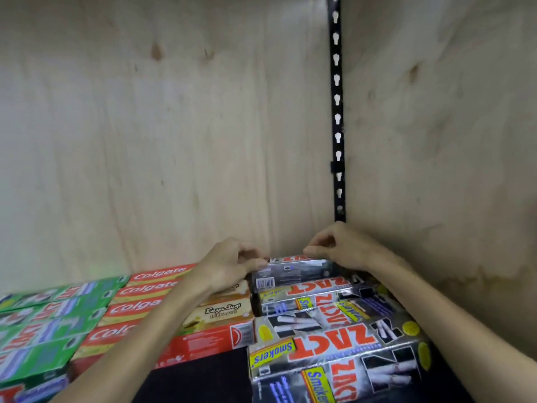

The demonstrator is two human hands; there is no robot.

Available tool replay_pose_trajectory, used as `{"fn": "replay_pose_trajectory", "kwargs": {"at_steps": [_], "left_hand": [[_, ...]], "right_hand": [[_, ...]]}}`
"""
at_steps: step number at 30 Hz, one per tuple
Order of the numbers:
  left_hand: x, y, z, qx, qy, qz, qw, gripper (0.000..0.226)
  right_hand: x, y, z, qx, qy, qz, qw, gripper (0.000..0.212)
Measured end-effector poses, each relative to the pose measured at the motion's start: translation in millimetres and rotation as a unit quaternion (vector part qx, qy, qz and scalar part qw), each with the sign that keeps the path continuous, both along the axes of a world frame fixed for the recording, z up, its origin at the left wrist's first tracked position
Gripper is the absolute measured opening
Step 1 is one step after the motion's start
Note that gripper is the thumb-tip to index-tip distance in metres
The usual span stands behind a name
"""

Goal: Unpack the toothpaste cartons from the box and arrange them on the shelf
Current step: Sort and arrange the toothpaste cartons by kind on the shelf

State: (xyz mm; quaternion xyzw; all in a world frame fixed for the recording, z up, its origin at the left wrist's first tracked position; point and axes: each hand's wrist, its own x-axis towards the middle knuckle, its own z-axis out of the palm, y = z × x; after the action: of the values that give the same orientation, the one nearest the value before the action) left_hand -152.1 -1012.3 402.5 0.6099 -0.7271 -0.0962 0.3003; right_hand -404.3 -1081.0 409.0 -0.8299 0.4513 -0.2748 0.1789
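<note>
Nearest the cam, lower right of frame, sit stacked silver/black ZACT cartons [334, 353] on the dark shelf [200, 376], w/ red Colgate cartons [136, 309] and green cartons [43, 324] in rows at lower left. Task carton now: the rearmost ZACT carton [293, 271], center frame, lying flat at the back of the ZACT row, close to the plywood back wall [174, 141]. Left hand [229, 266] pinches its left end, fingers curled on it; right hand [340, 248] curls over the right end, thumb and fingers closed on the top edge. So carton spans between both grips, long axis left-right. Likely light, stiff thin cardboard, glossy so a bit slick; ends crush easily, so hold by the short ends/edges w/ light pressure and slide it back square.
</note>
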Motion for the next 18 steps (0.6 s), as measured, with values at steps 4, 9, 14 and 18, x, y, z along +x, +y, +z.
{"fn": "replay_pose_trajectory", "kwargs": {"at_steps": [4, 9, 14, 18], "left_hand": [[-4, -2, -4, -0.044, -0.041, 0.016, 0.998, 0.015], [0, -4, -10, -0.047, 0.012, 0.041, 0.998, 0.025], [-7, 2, -8, -0.076, -0.010, 0.040, 0.996, 0.027], [-14, 6, -10, -0.063, -0.013, 0.024, 0.998, 0.020]], "right_hand": [[-10, -6, 1, -0.006, 0.000, 0.028, 1.000, 0.017], [-11, -8, -6, -0.024, 0.005, 0.004, 1.000, 0.020], [-14, -3, -7, -0.040, -0.056, -0.009, 0.998, 0.021], [-15, 4, -9, -0.009, -0.025, 0.006, 1.000, 0.021]]}}
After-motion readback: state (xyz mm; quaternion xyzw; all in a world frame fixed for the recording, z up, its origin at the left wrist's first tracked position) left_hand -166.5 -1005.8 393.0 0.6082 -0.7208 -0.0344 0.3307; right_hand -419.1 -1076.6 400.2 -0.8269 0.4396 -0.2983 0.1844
